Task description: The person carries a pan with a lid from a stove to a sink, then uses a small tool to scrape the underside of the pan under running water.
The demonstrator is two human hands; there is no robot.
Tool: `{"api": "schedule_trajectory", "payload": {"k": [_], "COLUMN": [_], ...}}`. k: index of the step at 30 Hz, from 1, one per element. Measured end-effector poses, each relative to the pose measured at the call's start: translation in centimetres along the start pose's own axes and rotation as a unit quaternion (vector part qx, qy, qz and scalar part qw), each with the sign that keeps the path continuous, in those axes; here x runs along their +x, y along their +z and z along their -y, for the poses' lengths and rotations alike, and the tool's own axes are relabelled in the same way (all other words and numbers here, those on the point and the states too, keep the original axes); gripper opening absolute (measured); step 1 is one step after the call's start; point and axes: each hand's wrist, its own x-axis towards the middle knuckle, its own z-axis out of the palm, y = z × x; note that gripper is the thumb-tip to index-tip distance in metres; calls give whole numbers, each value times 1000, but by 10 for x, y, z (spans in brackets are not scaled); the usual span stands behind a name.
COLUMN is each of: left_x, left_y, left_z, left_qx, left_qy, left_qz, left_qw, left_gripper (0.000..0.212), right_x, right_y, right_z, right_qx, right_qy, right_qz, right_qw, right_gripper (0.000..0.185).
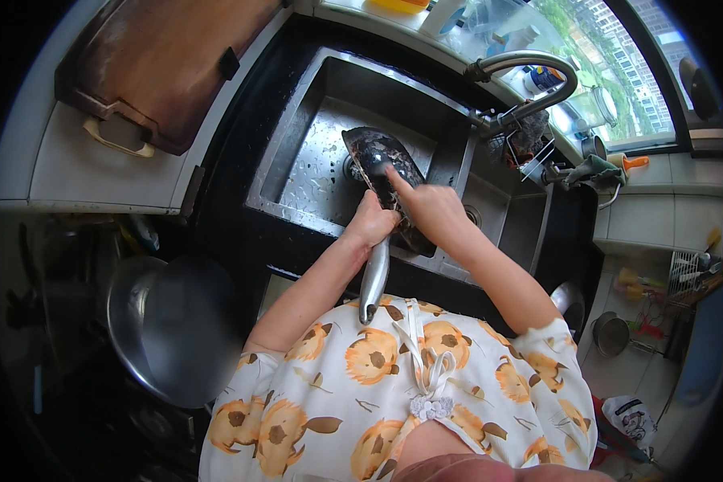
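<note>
A frying pan with a blackened, patchy underside (382, 153) is tilted on its edge over the stainless steel sink's left basin (319, 126). My left hand (373, 220) grips it where the metal handle (373, 277) meets the body. That handle points back towards my torso. My right hand (437, 208) is at the pan's dark outer face, its index finger stretched out against the surface and the other fingers curled. Slight blur shows at that fingertip. The pan's cooking side is mostly hidden. Water drops dot the basin floor around the drain (353, 169).
A curved faucet (539, 57) stands behind the smaller right basin (488, 196). Beside it a wire rack (536, 156) holds a dark scrubber. A green cloth (596, 172) hangs at right. At left are a brown lidded appliance (175, 54) and a large wok (132, 319).
</note>
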Motion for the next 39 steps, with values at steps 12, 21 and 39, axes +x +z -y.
{"api": "schedule_trajectory", "payload": {"k": [12, 21, 39], "left_x": [-8, -1, -30], "left_y": [1, -7, -12], "left_z": [-24, 3, -12], "left_qx": [3, 22, 12], "left_qy": [-38, -33, -66], "left_qz": [25, -9, -35], "left_qw": [999, 999, 997], "left_gripper": [40, 45, 40], "right_x": [24, -7, -35], "right_y": [12, -8, 63], "right_z": [3, 2, -42], "right_qx": [27, -20, 375], "right_qy": [6, 38, 192], "right_qz": [-24, 83, -123], "right_qw": [999, 996, 899], "right_gripper": [81, 63, 15]}}
